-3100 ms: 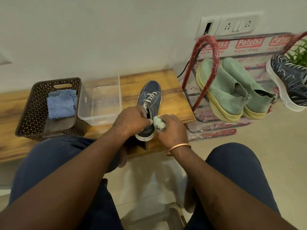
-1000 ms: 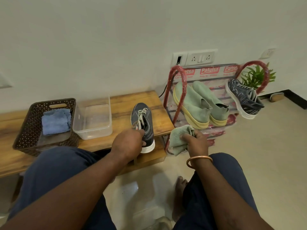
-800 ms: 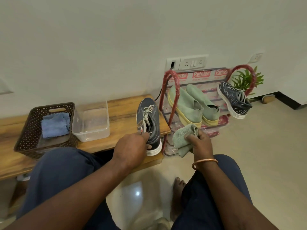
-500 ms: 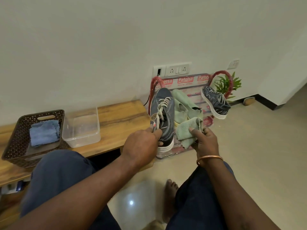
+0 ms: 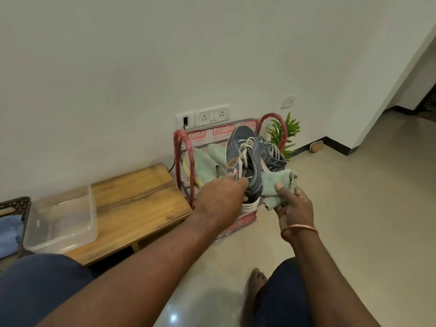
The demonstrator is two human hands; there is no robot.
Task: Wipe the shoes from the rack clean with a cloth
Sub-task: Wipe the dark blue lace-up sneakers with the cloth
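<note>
Left grip (image 5: 221, 197) clutches shoe (image 5: 236, 143); right grip (image 5: 292, 205) pinches cloth (image 5: 273, 182); arms extended.

Left, tub (image 5: 61, 223) on bench (image 5: 141, 197); rack (image 5: 177, 147) right of bench.

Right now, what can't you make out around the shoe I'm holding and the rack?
All in the head view:
- Blue sneaker: heel partly hidden by the left hand.
- Green shoes on the rack: mostly behind the sneaker and that hand.
- Dark patterned shoe: partly behind the sneaker.
- Basket and blue cloth: cut off by the left edge.
- Sneaker's round logo: too small to read.
</note>
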